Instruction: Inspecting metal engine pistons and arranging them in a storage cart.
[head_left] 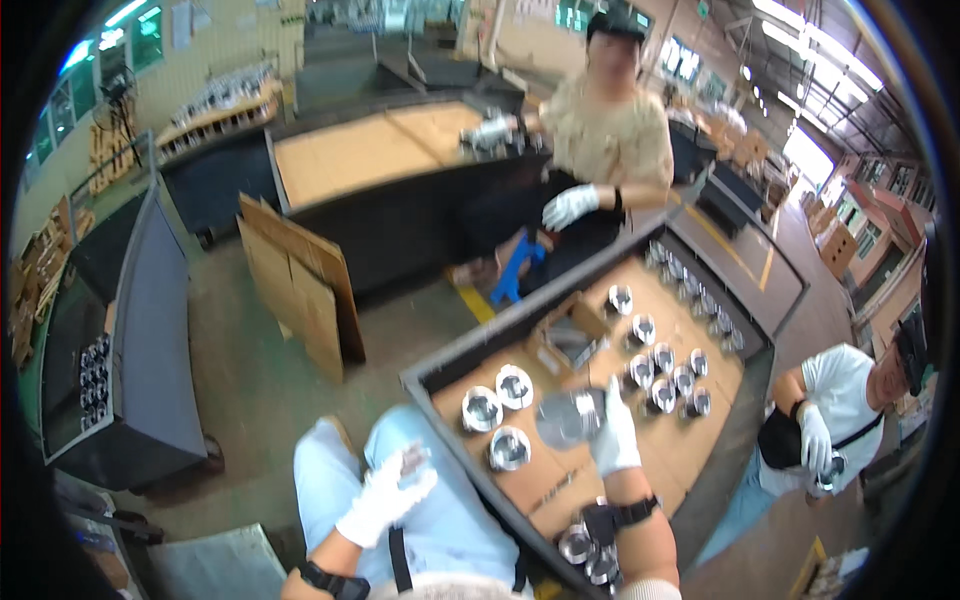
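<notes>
My right hand [615, 434], in a white glove, grips the side of a smooth, see-through greyish vessel [571, 417] that looks like a clear plastic bottle. It is held over a cardboard-lined bin [535, 488]. Just left of it stand three shiny metal pistons [510, 449], apart from one another. My left hand [388, 497], also white-gloved, hovers above my lap with its fingers apart. Its fingertips are blurred, and I make out nothing held there. More pistons [575, 543] sit near my right wrist, partly hidden by my forearm.
Several pistons [662, 397] and a small cardboard box [566, 334] stand farther in the bin. A co-worker [612, 140] is across from me, another [836, 420] at right holds a piston. Folded cardboard [300, 285] leans at left beside a dark bin [150, 340].
</notes>
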